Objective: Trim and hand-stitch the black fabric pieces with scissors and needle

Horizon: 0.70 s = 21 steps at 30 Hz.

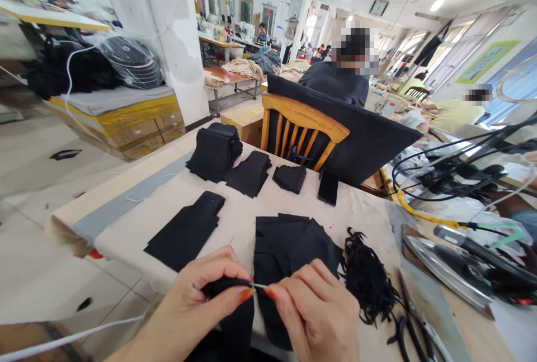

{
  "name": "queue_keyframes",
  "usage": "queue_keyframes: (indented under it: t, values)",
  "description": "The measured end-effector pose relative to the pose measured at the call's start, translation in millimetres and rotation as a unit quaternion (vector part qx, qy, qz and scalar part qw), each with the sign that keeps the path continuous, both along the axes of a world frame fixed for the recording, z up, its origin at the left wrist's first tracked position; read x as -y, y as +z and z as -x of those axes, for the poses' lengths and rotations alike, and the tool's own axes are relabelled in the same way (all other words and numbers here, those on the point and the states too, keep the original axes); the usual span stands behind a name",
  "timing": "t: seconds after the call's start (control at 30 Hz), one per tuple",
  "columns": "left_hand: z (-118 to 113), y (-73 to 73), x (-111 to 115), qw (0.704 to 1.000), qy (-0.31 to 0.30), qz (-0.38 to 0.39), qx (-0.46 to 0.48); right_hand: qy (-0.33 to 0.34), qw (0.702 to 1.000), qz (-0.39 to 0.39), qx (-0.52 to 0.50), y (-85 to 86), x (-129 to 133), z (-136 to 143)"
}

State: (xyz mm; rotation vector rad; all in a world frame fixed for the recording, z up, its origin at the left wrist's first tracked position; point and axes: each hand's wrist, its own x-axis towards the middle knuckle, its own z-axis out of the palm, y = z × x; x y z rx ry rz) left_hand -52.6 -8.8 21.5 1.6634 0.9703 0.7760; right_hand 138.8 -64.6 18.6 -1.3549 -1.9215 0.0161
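Note:
Near the bottom centre, my left hand (210,295) pinches a black fabric piece (237,323) between thumb and curled fingers; the fabric hangs down below it. My right hand (312,311) is closed on a thin, light-coloured strip or tool (259,285) that runs to the fabric edge at my left thumb. Fingertips of both hands are close together. Behind them lie overlapping black fabric pieces (293,241), and a flat black stack (188,230) rests to the left. Right of my right hand is a heap of black strips (367,278).
Scissors (413,323) and an iron (451,267) lie at the right. A phone (328,187) and black fabric stacks (216,149) stand along the far table edge. Beyond is a wooden chair (300,121), with a seated person (339,79) behind it.

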Motion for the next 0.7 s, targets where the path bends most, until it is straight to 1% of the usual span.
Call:
queue_keyframes:
  t: [0.37,0.53,0.63,0.7]
  values:
    - [0.1,0.4,0.5,1.000,-0.004,0.003,-0.008,0.004,1.000,-0.010,0.020,1.0,1.3,-0.1]
    - [1.1,-1.9,1.3,1.000,-0.008,-0.005,-0.006,-0.020,0.998,-0.041,0.032,6.8,-2.1,3.9]
    - [2.3,-3.4,1.4,1.000,-0.014,-0.016,-0.011,-0.027,0.996,-0.051,0.062,10.9,-3.0,5.6]
    - [3.1,-2.9,0.5,0.999,-0.028,-0.025,-0.024,-0.031,0.994,-0.060,0.090,14.8,-2.9,5.9]
